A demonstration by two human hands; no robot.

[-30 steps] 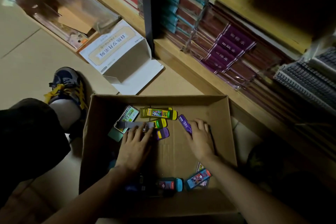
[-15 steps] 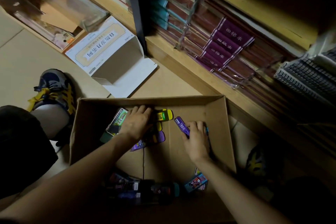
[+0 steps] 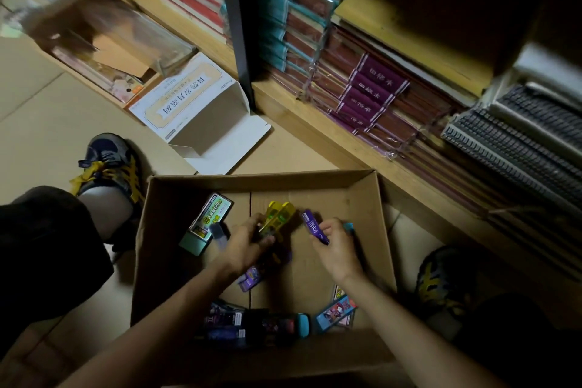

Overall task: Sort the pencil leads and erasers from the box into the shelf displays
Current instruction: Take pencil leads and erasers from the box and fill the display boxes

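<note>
Early stage: left hand (image 3: 248, 242) grips yellow packs (image 3: 278, 216), right hand (image 3: 337, 249) pinches a purple pack (image 3: 315, 227), both inside the cardboard box (image 3: 330, 192) at lower centre, where other packs (image 3: 335, 312) lie unsorted; none visibly on the shelf (image 3: 315, 127).

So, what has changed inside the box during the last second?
The left hand took hold of the yellow cases and raised them. The right hand pinched the purple case and tipped it up. The green pack and the cardboard box stayed put.
</note>
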